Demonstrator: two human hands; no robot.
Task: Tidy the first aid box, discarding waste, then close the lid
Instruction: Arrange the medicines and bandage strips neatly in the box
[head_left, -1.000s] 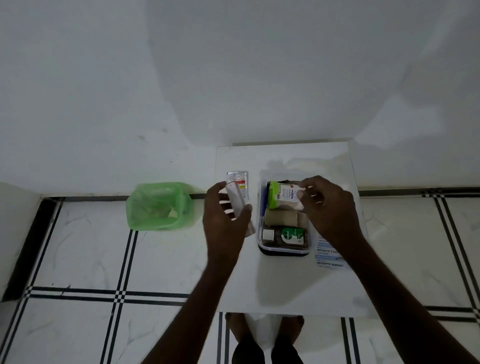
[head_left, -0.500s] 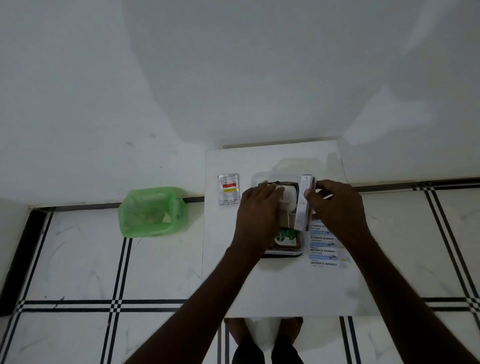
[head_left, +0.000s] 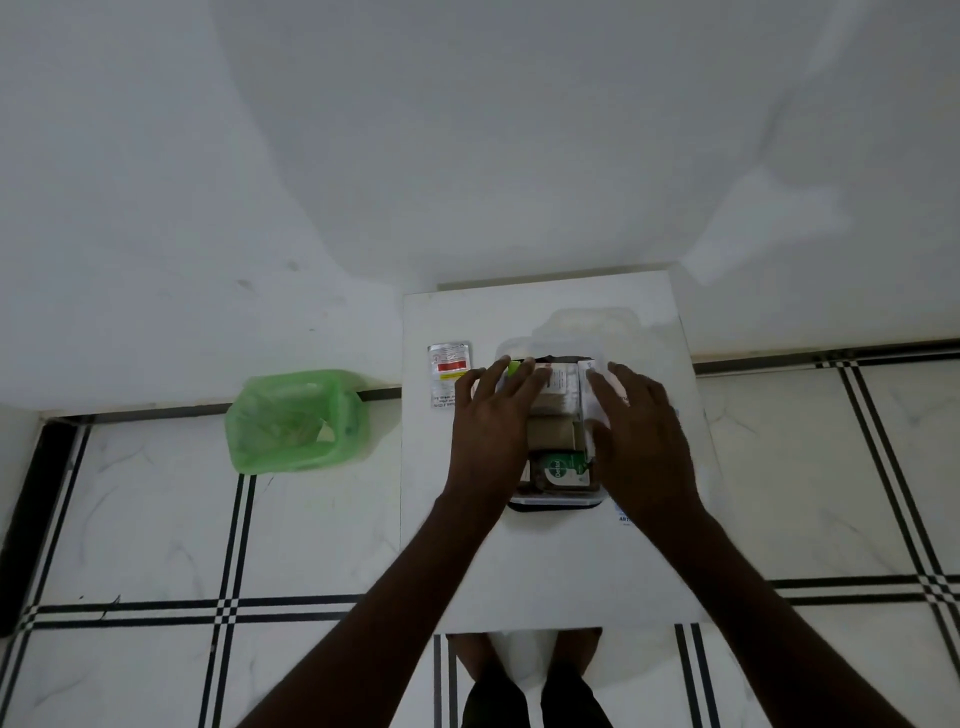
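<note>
First aid box (head_left: 556, 500) at the centre of the white desk (head_left: 550, 571), lid off. The 2 hands lie flat over its contents with fingers spread: left hand (head_left: 491, 431) on the left packets, right hand (head_left: 641, 436) on a white carton (head_left: 589, 387) at the right wall; neither grips anything. Good practice here is probably to press evenly until all items sit below the rim. A sachet (head_left: 449, 371) lies left of the box; the green bin (head_left: 297, 420) stands on the floor further left.
</note>
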